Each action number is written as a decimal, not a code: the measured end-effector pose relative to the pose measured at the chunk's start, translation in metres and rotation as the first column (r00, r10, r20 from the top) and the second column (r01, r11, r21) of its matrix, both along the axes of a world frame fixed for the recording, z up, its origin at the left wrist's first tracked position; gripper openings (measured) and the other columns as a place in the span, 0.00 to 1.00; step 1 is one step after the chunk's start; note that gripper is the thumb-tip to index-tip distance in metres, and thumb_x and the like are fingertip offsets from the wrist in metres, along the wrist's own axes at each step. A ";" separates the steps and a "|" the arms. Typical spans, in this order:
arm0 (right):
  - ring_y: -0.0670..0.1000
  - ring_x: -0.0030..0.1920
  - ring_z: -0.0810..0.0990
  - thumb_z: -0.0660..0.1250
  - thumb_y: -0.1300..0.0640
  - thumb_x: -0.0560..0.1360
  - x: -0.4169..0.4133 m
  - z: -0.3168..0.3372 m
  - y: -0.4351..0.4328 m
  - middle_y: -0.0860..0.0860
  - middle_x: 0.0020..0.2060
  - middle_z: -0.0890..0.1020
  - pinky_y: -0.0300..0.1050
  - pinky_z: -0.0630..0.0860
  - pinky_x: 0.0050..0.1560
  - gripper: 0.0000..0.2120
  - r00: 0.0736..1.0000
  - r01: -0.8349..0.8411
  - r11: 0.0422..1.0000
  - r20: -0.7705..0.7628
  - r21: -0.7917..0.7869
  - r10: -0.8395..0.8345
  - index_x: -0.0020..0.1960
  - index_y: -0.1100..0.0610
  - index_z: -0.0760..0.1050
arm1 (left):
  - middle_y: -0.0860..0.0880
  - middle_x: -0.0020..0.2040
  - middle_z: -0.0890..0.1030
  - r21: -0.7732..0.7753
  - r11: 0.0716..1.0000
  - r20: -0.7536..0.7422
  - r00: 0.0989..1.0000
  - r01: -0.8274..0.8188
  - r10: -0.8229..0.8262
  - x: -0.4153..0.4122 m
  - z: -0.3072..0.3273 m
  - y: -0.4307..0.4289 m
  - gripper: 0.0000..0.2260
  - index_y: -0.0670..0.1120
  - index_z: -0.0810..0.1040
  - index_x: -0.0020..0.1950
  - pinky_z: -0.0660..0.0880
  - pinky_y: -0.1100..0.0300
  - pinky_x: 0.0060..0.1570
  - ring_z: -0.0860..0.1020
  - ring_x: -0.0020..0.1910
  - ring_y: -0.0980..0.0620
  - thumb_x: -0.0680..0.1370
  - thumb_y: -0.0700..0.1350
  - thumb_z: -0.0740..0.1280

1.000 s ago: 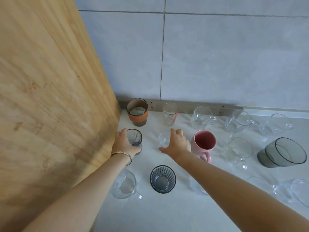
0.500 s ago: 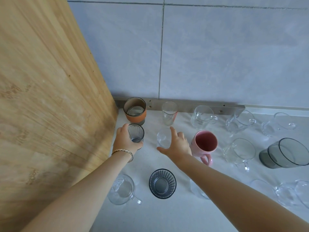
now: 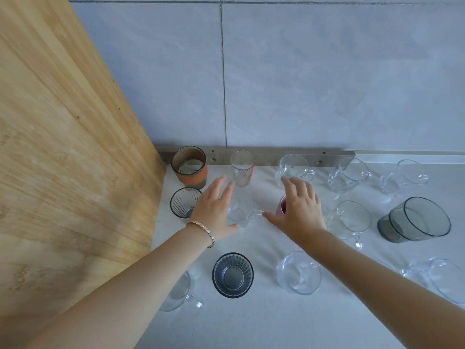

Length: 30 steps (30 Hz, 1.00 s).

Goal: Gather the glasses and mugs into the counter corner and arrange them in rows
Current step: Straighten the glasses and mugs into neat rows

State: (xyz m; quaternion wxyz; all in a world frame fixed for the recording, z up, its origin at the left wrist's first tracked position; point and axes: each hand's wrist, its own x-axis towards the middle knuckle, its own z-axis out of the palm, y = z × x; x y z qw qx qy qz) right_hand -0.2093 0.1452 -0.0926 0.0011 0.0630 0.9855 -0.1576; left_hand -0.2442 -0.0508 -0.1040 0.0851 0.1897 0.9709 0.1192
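Observation:
In the counter corner stand a brown glass with an orange sleeve (image 3: 190,167), a tall clear glass (image 3: 242,168) and a ribbed dark glass (image 3: 183,202). My left hand (image 3: 214,210) hovers open to the left of a clear mug (image 3: 240,207), thumb near its base. To the mug's right, my right hand (image 3: 298,207) spreads open over a pink mug (image 3: 282,205), thumb close to the clear mug's handle. Nearer me sit a dark ribbed tumbler (image 3: 232,274) and clear mugs (image 3: 299,272), (image 3: 180,293).
A wooden panel (image 3: 63,147) walls off the left side. Grey tiles (image 3: 302,71) rise behind the white counter (image 3: 251,323). More clear mugs (image 3: 348,175), (image 3: 351,220), (image 3: 405,176) and a large smoky glass (image 3: 415,220) stand to the right.
My left hand let go of the ribbed dark glass and moved right to the clear mug. My right hand came off that mug and now hovers over the pink mug.

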 end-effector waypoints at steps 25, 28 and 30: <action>0.54 0.62 0.69 0.72 0.43 0.66 -0.007 -0.013 0.058 0.49 0.64 0.69 0.49 0.69 0.64 0.36 0.956 -0.089 0.993 0.273 -0.082 0.108 0.71 0.46 0.63 | 0.49 0.74 0.60 -0.007 0.979 0.282 0.939 -0.204 0.197 -0.007 -0.007 0.043 0.40 0.49 0.55 0.76 0.71 0.50 0.63 0.67 0.69 0.43 0.69 0.51 0.72; 0.53 0.62 0.70 0.71 0.42 0.67 -0.003 -0.014 0.053 0.48 0.64 0.69 0.49 0.71 0.61 0.36 0.960 -0.093 0.994 0.262 -0.051 0.103 0.71 0.46 0.62 | 0.48 0.74 0.60 -0.008 0.979 0.279 0.940 -0.203 0.197 -0.007 -0.007 0.044 0.40 0.49 0.55 0.75 0.72 0.50 0.62 0.67 0.69 0.43 0.69 0.51 0.72; 0.53 0.62 0.70 0.70 0.41 0.67 0.000 -0.015 0.049 0.47 0.63 0.69 0.47 0.70 0.58 0.35 0.967 -0.090 0.995 0.238 -0.035 0.096 0.71 0.45 0.62 | 0.48 0.74 0.61 -0.003 0.979 0.278 0.940 -0.203 0.196 -0.007 -0.007 0.044 0.40 0.49 0.55 0.75 0.72 0.51 0.62 0.68 0.69 0.43 0.69 0.51 0.72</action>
